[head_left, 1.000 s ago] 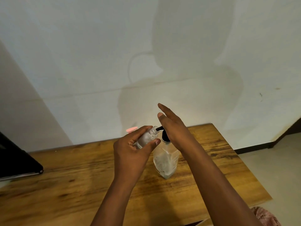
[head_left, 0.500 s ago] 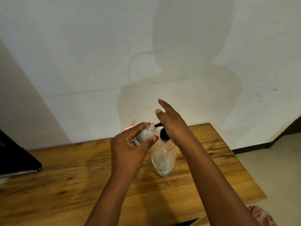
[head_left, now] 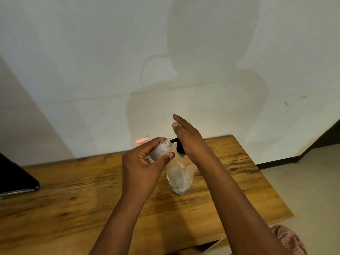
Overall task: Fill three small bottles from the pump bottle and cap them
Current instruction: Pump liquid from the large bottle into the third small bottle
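Left hand (head_left: 141, 168) gripped small bottle (head_left: 159, 151), mouth at nozzle (head_left: 173, 140); right hand (head_left: 189, 138), fingers straight, pressed pump bottle (head_left: 181, 173). Advice: press slowly, keep mouth aligned.

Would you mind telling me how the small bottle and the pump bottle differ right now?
The small bottle is held tilted in the left hand, off the table; the pump bottle stands upright on the wooden table. The small bottle's mouth is open, at the black nozzle; the pump bottle carries a black pump top under the flat right hand. The pump bottle is clearly bigger. Both are clear plastic.
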